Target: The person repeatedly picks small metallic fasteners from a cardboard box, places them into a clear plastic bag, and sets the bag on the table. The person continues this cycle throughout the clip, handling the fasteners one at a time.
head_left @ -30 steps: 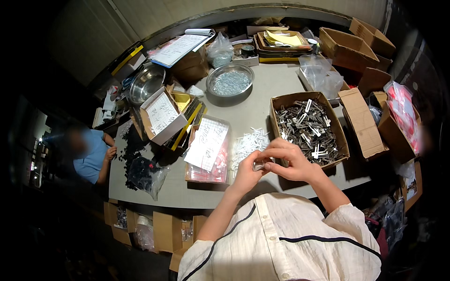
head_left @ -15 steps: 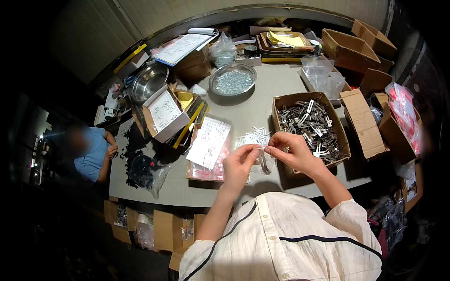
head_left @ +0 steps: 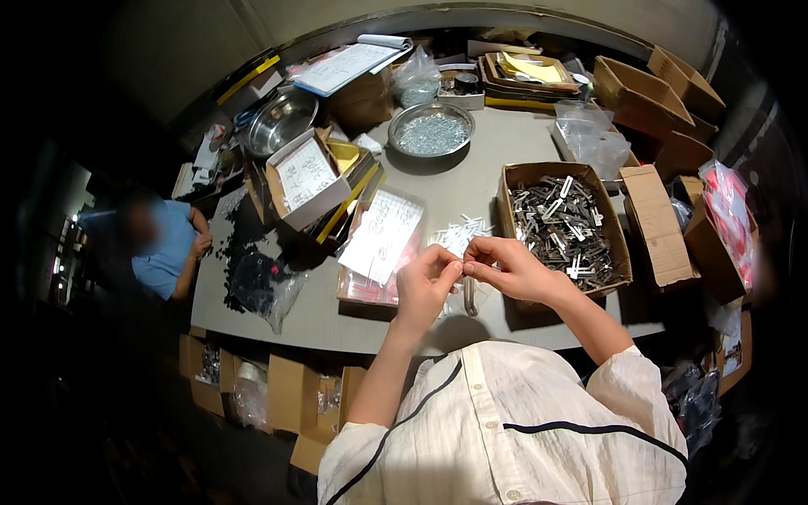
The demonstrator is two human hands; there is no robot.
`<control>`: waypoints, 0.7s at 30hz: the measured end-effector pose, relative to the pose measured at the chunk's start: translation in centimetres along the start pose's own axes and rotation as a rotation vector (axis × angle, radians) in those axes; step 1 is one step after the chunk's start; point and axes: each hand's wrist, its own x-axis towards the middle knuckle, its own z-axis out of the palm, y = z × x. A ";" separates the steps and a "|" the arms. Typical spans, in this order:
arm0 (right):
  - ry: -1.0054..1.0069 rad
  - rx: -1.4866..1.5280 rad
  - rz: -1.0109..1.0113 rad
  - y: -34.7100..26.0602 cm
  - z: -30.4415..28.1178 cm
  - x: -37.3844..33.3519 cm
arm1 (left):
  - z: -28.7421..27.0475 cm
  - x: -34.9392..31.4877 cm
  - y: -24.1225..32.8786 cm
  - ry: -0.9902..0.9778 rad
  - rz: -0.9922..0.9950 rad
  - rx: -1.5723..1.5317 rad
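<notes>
My left hand and my right hand meet fingertip to fingertip over the near part of the table, both closed in a pinch. Whatever they hold between them is too small and too covered by the fingers to name. Just behind the hands lies a loose pile of small white pieces. Below the fingertips a narrow, dull metal piece with a rounded end shows, partly hidden. To the right of my right hand stands a cardboard box full of dark and silvery metal clip-like parts.
Left of my hands is a box of red-and-clear packets with a paper sheet on top. A metal bowl of small shiny parts stands farther back. Black pieces and a plastic bag lie left, near a person in blue. Cartons crowd the right.
The thin whitish piece that showed between my fingertips is now hidden by them. My hands have drawn slightly closer together, and the whole view has shifted a little.
</notes>
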 end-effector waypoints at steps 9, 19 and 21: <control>-0.148 0.488 0.150 1.8 4.5 3.4 | -4.6 -2.9 -3.1 0.227 -0.231 -0.458; -0.131 0.259 0.012 3.9 12.2 8.3 | -12.6 -10.0 -8.5 0.491 -0.338 -0.693; -0.157 -0.204 -0.224 4.3 13.4 9.4 | -14.2 -11.6 -9.0 0.556 -0.396 -0.799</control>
